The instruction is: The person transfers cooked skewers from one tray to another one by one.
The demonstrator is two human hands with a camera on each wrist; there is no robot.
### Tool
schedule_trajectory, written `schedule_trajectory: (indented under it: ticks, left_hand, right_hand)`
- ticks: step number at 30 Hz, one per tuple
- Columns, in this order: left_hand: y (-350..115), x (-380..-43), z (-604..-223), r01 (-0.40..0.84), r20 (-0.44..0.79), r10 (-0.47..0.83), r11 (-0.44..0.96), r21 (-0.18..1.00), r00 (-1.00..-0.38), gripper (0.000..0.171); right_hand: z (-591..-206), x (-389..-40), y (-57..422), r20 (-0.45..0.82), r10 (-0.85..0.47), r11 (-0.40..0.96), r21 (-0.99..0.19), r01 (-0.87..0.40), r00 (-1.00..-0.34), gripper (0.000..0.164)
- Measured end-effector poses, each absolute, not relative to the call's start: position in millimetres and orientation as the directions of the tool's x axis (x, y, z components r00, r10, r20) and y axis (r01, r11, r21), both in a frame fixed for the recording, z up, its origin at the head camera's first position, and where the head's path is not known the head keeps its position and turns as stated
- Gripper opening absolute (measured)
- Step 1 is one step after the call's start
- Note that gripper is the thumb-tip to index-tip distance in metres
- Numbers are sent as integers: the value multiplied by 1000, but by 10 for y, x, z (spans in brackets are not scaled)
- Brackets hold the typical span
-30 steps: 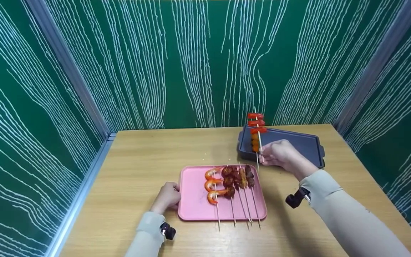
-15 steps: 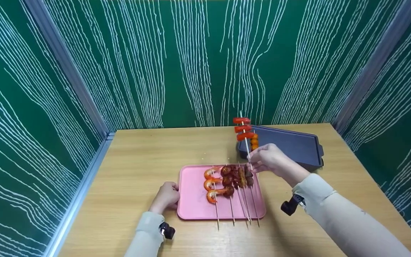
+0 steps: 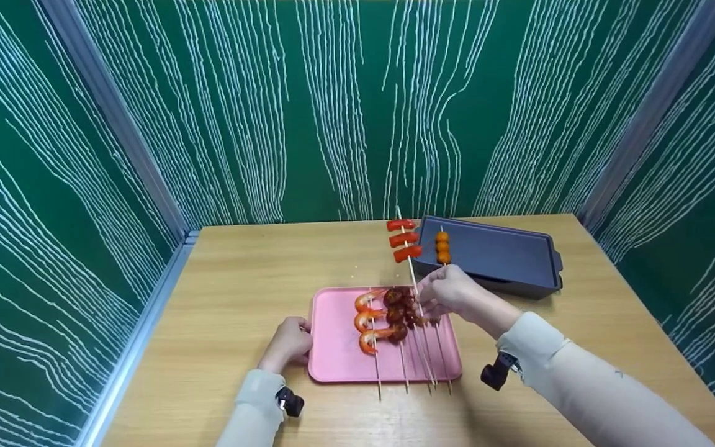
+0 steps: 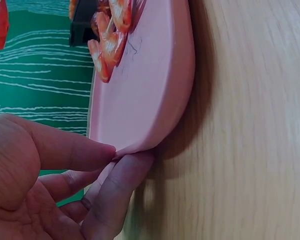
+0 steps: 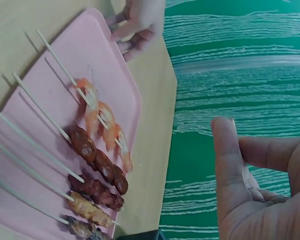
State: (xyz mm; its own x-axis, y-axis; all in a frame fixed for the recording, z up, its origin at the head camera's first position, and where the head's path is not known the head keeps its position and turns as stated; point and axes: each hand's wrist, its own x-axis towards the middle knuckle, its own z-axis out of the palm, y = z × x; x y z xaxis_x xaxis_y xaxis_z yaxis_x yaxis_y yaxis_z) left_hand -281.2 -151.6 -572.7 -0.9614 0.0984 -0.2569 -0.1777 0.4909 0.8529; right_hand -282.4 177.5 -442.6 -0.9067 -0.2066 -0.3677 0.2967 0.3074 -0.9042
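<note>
My right hand (image 3: 447,290) pinches the lower stick of a skewer with several red pieces (image 3: 404,238), held upright above the far right part of a pink tray (image 3: 336,363). With thumb and fingers my left hand (image 4: 65,175) pinches the tray's left rim. On the tray lie several skewers side by side: a shrimp skewer (image 3: 367,321), a skewer of brown glazed balls (image 5: 92,152), a dark red meat skewer (image 5: 95,191), a yellowish meat skewer (image 5: 90,208) and a dark brown one (image 5: 79,226). Their bare sticks stick out over the near rim.
Behind the tray to the right stands a dark rectangular pan (image 3: 500,251), with a skewer of orange balls (image 3: 442,246) at its left end. Green walls (image 3: 345,112) with white lines enclose the wooden table (image 3: 252,273) at the back and sides.
My right hand has carried the skewer of red pieces left and down, from over the pan to over the tray. The left hand has stayed at the tray's rim.
</note>
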Motion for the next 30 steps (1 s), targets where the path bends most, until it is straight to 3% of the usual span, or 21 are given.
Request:
schedule_trajectory:
  ticks: [11, 30]
  left_hand:
    - [-1519, -2825, -5756, -164, -245, 104, 496, 853, -964, 28]
    - [-1520, -2834, -5782, -180, -251, 82, 491, 852, -964, 31]
  right_hand:
    - [-4585, -2683, 1526, -358, -265, 226, -926, 303, -896, 7]
    - [-4932, -2514, 1104, -408, -279, 234, -907, 351, -869, 8]
